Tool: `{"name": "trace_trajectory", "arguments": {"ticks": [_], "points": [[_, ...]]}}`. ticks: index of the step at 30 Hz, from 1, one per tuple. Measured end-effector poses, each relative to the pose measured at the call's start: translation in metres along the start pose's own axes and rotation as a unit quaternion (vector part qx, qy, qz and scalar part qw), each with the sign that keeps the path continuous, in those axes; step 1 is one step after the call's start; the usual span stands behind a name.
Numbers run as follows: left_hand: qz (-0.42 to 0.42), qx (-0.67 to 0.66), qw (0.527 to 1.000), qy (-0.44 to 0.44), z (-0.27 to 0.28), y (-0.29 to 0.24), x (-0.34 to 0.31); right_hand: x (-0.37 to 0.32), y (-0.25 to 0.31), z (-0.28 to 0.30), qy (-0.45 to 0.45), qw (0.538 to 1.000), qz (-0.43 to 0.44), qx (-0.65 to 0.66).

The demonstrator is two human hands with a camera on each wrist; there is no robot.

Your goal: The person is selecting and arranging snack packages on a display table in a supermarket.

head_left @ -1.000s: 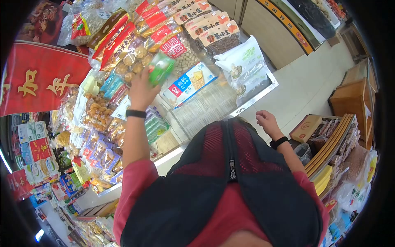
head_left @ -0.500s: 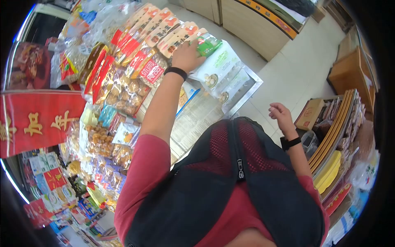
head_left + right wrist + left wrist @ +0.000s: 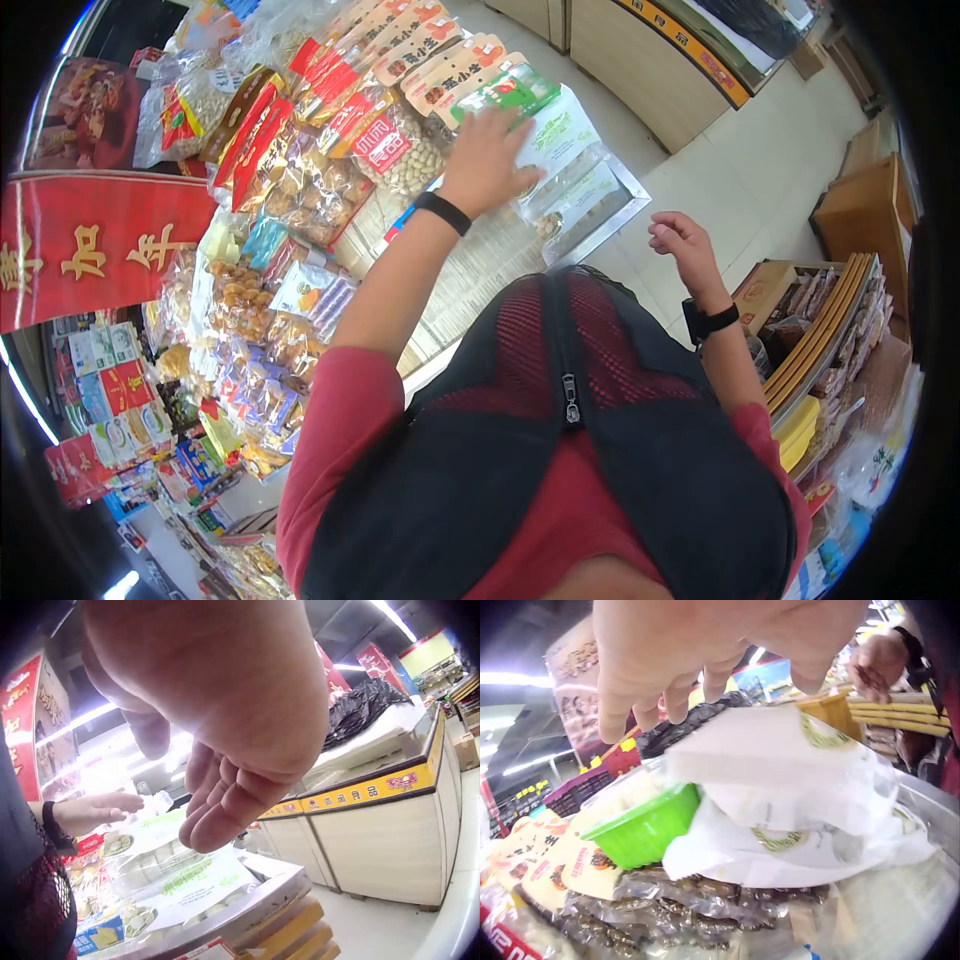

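Observation:
My left hand (image 3: pixel 488 165) has its fingers spread over the near edge of a green-topped food pack (image 3: pixel 515 90). In the left wrist view this pack shows a green plastic tray (image 3: pixel 645 825), tilted against white printed bags (image 3: pixel 780 761), and a gap lies between it and the fingers. The pack rests by the upright tan snack bags (image 3: pixel 455 80) and the white bags (image 3: pixel 562 135) at the display's right end. My right hand (image 3: pixel 685 250) hangs in the air beside the display corner, fingers loosely curled with nothing in them.
A metal-edged display (image 3: pixel 625 205) borders the aisle floor. Left of my left hand are a peanut bag (image 3: pixel 400 150) and bags of round brown snacks (image 3: pixel 300 190). Beyond the aisle stands a counter (image 3: pixel 640 75). At right, a shelf carries a cardboard box (image 3: pixel 765 290).
My left hand carried the green pack from above the peanut bag rightward to beside the white bags, let it go and drew back a little. The right hand has stayed nearly still.

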State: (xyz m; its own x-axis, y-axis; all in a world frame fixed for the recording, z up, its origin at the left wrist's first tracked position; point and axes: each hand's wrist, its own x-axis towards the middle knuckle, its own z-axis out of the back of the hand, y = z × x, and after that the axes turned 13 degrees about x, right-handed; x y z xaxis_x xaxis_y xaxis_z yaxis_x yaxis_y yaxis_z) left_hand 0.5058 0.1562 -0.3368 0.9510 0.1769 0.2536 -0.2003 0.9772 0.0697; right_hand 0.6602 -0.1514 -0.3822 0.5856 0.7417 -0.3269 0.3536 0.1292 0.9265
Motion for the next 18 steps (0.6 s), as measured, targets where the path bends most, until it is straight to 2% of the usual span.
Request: {"name": "trace_trajectory", "arguments": {"ticks": [2,4,11,13,14,16,17,18], "points": [[-0.049,0.067,0.996,0.045,-0.008,-0.008,-0.009,0.0,0.002,-0.012,0.017,1.0,-0.008,-0.007],[-0.034,0.064,0.996,0.059,-0.013,-0.008,-0.009,-0.001,0.0,-0.017,0.05,0.998,-0.017,-0.024],[-0.037,0.091,0.993,0.068,-0.006,-0.01,-0.008,-0.008,-0.009,-0.013,0.054,0.997,-0.03,-0.048],[-0.035,0.083,0.996,0.003,-0.001,-0.015,-0.012,-0.012,-0.011,-0.012,0.051,0.997,-0.033,-0.051],[-0.038,0.083,0.996,0.004,0.003,-0.018,-0.016,-0.014,-0.013,-0.012,0.05,0.997,-0.037,-0.054],[-0.006,-0.043,0.999,-0.033,0.012,-0.026,-0.028,-0.017,-0.019,-0.01,0.047,0.997,-0.039,-0.053],[-0.007,-0.077,0.992,-0.1,0.013,-0.032,-0.037,-0.02,-0.022,-0.01,0.045,0.997,-0.043,-0.054],[-0.012,-0.079,0.992,-0.1,0.008,-0.037,-0.051,-0.022,-0.024,-0.01,0.04,0.997,-0.043,-0.052]]}}
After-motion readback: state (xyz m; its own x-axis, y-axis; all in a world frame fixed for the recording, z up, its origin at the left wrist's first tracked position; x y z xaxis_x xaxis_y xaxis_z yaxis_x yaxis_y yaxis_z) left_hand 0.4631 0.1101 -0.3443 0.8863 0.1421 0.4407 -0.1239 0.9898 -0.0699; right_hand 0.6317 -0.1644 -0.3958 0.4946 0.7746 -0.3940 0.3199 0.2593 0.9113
